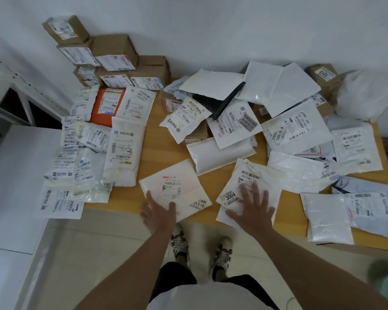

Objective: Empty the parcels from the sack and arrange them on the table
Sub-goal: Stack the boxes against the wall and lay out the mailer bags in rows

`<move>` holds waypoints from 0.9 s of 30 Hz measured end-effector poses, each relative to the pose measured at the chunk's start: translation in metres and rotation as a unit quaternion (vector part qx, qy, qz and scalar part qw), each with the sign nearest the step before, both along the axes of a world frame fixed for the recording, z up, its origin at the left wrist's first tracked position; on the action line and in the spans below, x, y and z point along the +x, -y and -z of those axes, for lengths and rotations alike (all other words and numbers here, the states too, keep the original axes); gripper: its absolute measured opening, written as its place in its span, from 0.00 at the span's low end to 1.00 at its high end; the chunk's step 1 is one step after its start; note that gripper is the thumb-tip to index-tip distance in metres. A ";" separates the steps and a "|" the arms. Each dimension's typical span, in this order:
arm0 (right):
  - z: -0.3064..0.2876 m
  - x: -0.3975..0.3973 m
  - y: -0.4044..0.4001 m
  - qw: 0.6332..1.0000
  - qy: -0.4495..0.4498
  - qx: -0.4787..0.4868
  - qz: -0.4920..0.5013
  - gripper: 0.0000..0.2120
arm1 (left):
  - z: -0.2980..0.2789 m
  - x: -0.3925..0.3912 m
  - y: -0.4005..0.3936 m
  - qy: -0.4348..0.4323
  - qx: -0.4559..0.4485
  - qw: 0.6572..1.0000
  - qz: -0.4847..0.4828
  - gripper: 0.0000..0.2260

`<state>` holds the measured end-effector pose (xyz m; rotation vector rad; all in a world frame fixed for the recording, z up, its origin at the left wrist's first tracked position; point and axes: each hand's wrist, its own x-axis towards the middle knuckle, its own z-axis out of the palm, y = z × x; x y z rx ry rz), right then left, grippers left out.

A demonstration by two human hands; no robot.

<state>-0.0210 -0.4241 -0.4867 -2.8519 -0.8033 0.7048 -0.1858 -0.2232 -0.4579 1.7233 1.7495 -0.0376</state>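
My left hand [158,214] lies flat w/ fingers spread and straight, on the near-left corner of a white mailer [175,191] at the table's [164,139] front edge; the thumb rests on its near edge, nothing gripped. That mailer sits tilted, label up, marked "81-51", part of it past the edge. My right hand [251,208] is also splayed wide, palm down, pressing a second white mailer [250,189] just right of the first one; its black "3004" tag shows just left of my fingers. The two mailers lie apart w/ bare wood between them.

Taking the first mailer as ref: to its left, a packed batch of white bags [83,157] overlapping, labels up, w/ an orange bag [106,106] further back. Behind that batch, cardboard boxes [112,59] stacked against the wall. Behind and right of the mailer, a loose heap of white bags [233,113], many overlapping, one black one [220,101] among them. Far right rear, a crumpled white sack [365,95] sits by the wall. More bags [329,218] lie at the front-right edge.
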 end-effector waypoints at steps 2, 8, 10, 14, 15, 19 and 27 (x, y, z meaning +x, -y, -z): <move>0.001 -0.009 -0.011 0.999 -0.032 -0.021 0.039 0.51 | 0.002 0.002 0.006 -0.065 0.064 0.972 0.218 0.38; -0.006 -0.016 -0.047 0.986 -0.096 -0.046 0.130 0.49 | 0.022 -0.003 -0.007 -0.139 0.016 0.877 0.459 0.36; -0.005 -0.008 -0.052 0.974 -0.115 -0.058 0.188 0.48 | 0.026 -0.003 -0.013 -0.140 0.025 0.874 0.466 0.34; -0.004 0.003 -0.061 0.964 -0.118 -0.066 0.229 0.51 | 0.030 -0.001 -0.021 -0.127 0.028 0.873 0.470 0.34; -0.005 0.004 -0.065 0.969 -0.104 -0.060 0.217 0.51 | 0.030 0.000 -0.022 -0.119 0.026 0.879 0.462 0.34; -0.016 0.019 -0.090 0.990 -0.026 0.046 0.132 0.46 | 0.010 0.028 -0.027 0.008 0.019 0.929 0.370 0.30; -0.049 0.122 -0.178 0.908 0.007 0.239 0.344 0.53 | -0.030 0.138 -0.101 0.286 -0.209 0.932 -0.078 0.30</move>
